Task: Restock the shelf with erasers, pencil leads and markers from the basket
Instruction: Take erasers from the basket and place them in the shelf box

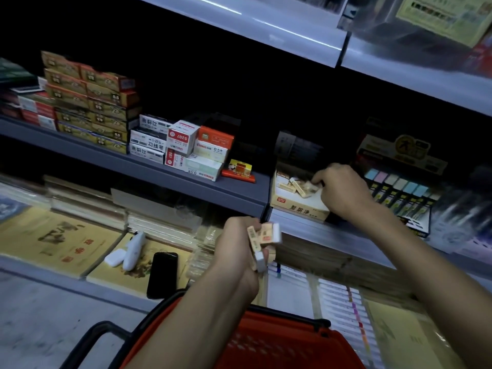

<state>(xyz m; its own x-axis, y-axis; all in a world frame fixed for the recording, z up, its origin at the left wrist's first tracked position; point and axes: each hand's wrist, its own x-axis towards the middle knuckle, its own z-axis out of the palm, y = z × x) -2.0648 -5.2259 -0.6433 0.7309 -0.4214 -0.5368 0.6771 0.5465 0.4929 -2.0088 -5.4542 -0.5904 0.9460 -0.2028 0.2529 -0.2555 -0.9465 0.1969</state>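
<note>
In the head view, my left hand (239,245) clutched several erasers (263,235) above the red basket (279,342). My right hand (342,189) pinched one eraser (303,188) inside the eraser box (298,209) on the shelf (239,193).

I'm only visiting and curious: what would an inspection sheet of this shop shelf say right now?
Surface: grey shelf, stocked with stacked small boxes.
Job's things: eraser box on the shelf, partly filled; red basket below the arms.
Clutter: black phone and white gadgets lying on notebooks.
Hands: left hand grips several erasers; right hand pinches one eraser in the box.
Cables: nothing seen.
Surroundings: pen display at right; dim lighting.
</note>
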